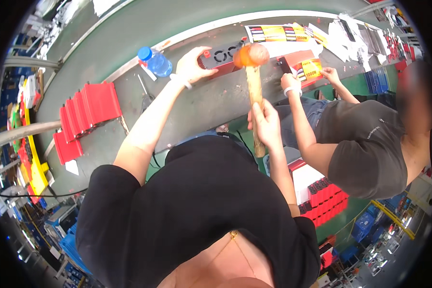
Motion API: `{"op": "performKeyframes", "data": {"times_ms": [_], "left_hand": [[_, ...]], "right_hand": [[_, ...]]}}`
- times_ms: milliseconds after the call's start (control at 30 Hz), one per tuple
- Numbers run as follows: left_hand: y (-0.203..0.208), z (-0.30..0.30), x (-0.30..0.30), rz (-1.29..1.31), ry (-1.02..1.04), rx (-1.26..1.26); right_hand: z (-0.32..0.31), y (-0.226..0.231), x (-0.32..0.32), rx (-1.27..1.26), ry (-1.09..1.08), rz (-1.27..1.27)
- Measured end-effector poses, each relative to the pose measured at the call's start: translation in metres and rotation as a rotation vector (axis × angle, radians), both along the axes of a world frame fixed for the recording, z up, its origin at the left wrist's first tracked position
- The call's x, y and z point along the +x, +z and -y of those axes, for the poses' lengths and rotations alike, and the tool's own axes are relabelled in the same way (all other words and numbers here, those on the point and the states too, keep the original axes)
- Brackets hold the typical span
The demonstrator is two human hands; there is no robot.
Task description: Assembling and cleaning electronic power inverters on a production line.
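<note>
My right hand point(266, 122) is closed round the wooden handle of a mallet point(255, 89). Its orange rounded head is raised over the right part of a long metal casing point(211, 60), hiding some of it. This casing has a grey face with round slotted fan openings and a red side, and lies on the workbench point(187, 108). Thumb and fingers of my left hand point(191, 66) grip the casing's left end. Near the fingertips on that end is a small red round part point(206, 54).
A clear bottle with a blue cap point(156, 62) stands left of my left hand. Several red casings point(91, 110) lie farther left. On my right, a co-worker's hands point(293, 84) hold a yellow label point(308, 70) at a red casing. Printed sheets point(278, 33) lie behind.
</note>
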State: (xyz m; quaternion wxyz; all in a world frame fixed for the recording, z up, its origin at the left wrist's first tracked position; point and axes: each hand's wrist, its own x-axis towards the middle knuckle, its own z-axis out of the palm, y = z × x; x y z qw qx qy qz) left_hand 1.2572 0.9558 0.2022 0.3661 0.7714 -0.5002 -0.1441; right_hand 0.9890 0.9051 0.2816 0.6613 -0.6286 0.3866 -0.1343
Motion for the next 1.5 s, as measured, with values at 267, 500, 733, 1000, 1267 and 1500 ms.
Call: {"op": "performKeyframes", "data": {"times_ms": [267,500,733,1000,1267,1500], "left_hand": [[-0.006,-0.001,-0.001,0.057,0.013,-0.103],[-0.005,-0.003,-0.006,0.012,0.045,-0.065],[-0.004,0.001,-0.006,0.037,0.043,-0.068],[-0.007,-0.002,-0.005,0.006,0.027,-0.084],[0.003,0.004,-0.007,0.000,0.038,-0.021],[-0.005,0.003,-0.002,-0.008,-0.001,-0.058]], "right_hand": [[0.006,0.002,0.031,-0.228,0.032,-0.078],[0.008,-0.002,0.032,-0.109,0.051,-0.130],[0.008,-0.013,0.030,-0.067,0.096,-0.154],[0.010,-0.001,0.027,-0.111,0.143,-0.074],[0.009,-0.031,0.022,-0.006,0.017,-0.066],[-0.019,-0.030,-0.019,0.176,-0.083,0.177]]}}
